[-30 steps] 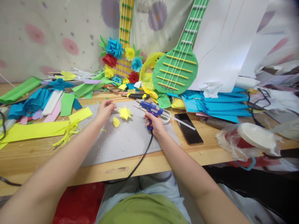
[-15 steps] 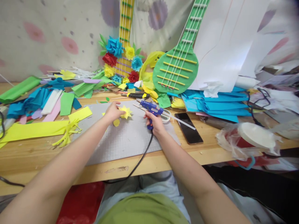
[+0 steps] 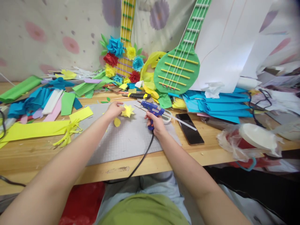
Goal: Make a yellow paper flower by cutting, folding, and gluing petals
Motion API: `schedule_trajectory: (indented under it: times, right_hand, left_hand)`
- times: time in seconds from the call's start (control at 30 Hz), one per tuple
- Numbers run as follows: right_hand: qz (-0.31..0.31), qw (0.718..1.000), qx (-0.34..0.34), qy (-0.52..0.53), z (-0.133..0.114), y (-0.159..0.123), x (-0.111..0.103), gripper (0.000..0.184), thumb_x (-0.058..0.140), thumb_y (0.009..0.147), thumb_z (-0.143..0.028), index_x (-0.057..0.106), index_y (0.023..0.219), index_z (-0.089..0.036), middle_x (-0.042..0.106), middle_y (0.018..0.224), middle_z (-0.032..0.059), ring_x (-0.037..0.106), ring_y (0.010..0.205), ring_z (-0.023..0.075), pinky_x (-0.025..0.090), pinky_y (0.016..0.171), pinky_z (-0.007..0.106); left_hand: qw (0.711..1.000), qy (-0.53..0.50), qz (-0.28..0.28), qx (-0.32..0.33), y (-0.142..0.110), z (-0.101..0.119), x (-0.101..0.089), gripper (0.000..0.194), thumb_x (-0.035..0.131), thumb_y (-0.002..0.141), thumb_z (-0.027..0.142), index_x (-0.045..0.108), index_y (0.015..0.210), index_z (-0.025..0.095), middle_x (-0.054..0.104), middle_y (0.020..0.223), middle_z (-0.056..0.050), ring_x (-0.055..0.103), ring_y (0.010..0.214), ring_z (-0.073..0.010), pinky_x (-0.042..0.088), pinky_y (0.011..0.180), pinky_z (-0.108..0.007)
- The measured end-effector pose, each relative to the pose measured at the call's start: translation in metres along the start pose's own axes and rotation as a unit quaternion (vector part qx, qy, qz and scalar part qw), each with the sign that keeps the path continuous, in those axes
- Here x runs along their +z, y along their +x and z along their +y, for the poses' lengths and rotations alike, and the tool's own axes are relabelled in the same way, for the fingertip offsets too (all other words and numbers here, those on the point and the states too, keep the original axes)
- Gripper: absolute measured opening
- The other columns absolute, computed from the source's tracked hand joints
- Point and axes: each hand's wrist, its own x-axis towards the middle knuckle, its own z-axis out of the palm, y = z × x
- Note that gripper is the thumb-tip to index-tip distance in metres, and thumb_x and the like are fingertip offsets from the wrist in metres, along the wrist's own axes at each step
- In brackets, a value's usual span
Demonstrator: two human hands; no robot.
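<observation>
My right hand (image 3: 155,122) is wrapped round the grip of a blue hot glue gun (image 3: 152,108), its nozzle pointing left and a long glue stick jutting out behind. Its black cord runs down off the table edge. In my left hand (image 3: 115,111), closed, a yellow paper flower (image 3: 127,111) with pointed petals is pinched at its left side. The nozzle and the flower are a short gap apart. A loose yellow paper petal (image 3: 117,122) is just below my left hand, over the grey cutting mat (image 3: 126,140).
Scissors (image 3: 167,116) and a phone (image 3: 191,128) lie right of the mat. Paper strips (image 3: 35,131) cover the left side. A yellow paper instrument (image 3: 126,31) with flowers and a green one (image 3: 180,68) stand behind. A bagged cup (image 3: 250,140) is at the right edge.
The yellow flower has shifted slightly right and down and turned a little in my left hand. The right hand and glue gun have hardly moved.
</observation>
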Motion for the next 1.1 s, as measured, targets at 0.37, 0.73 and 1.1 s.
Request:
schedule_trajectory:
  times: [0.37,0.73,1.1]
  right_hand:
    - [-0.001,1.000,-0.010,-0.014,0.001,0.000,0.000,0.028,0.064,0.060,-0.043,0.055,0.060,-0.016,0.060,0.060,-0.0021,0.040,0.033,0.0020,0.024,0.030,0.018]
    - [-0.002,1.000,-0.008,-0.008,-0.001,-0.003,0.001,0.026,0.066,0.059,-0.040,0.056,0.060,-0.016,0.058,0.058,-0.0028,0.039,0.033,0.0023,0.027,0.031,0.018]
    - [0.001,1.000,-0.016,-0.024,0.003,0.000,-0.002,0.028,0.066,0.059,-0.041,0.056,0.063,-0.016,0.060,0.060,-0.0025,0.039,0.033,0.0020,0.027,0.031,0.018]
  left_hand:
    - [0.984,0.040,0.128,0.119,0.001,-0.024,-0.034,0.027,0.056,0.066,0.031,0.060,0.089,0.017,0.051,0.063,0.001,0.047,0.056,-0.0117,0.040,0.059,-0.027]
    - [0.944,0.245,0.036,0.217,-0.039,-0.072,-0.045,0.030,0.061,0.065,0.043,0.062,0.084,0.020,0.056,0.083,-0.004,0.052,0.078,-0.0174,0.041,0.074,-0.030]
    - [0.930,0.290,0.057,0.218,-0.044,-0.068,-0.037,0.028,0.060,0.066,0.034,0.063,0.091,0.022,0.057,0.086,-0.004,0.051,0.088,-0.0202,0.037,0.083,-0.036]
